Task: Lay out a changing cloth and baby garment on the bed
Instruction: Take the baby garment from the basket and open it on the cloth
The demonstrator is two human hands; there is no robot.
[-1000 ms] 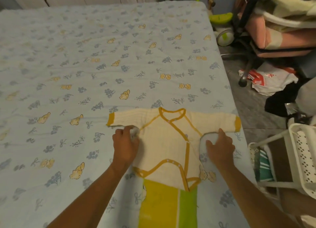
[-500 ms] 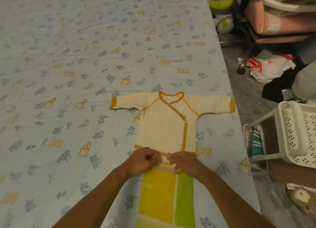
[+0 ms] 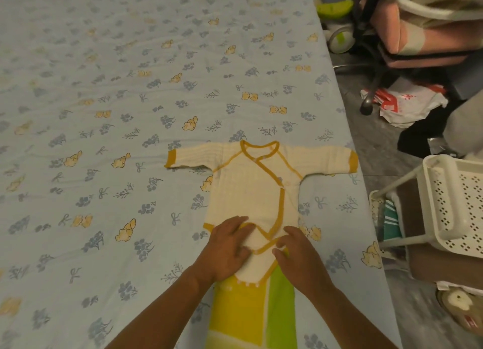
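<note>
Garment (image 3: 251,189) flat on bed (image 3: 104,87); left hand (image 3: 228,246), right hand (image 3: 300,254) palms down on hem, fingers spread, gripping nothing

Half a second ago both hands were bunched together, knuckles up, at the hem of the baby garment (image 3: 251,191). Now the left hand (image 3: 230,246) and right hand (image 3: 298,254) lie flatter and slightly apart (fingers spread), and the garment's near flap is spread down over the changing cloth (image 3: 251,309).

Left hand (image 3: 228,246) flat, palm down, fingers spread, right hand (image 3: 298,254) beside it, palm down, forearms extended forward
</note>
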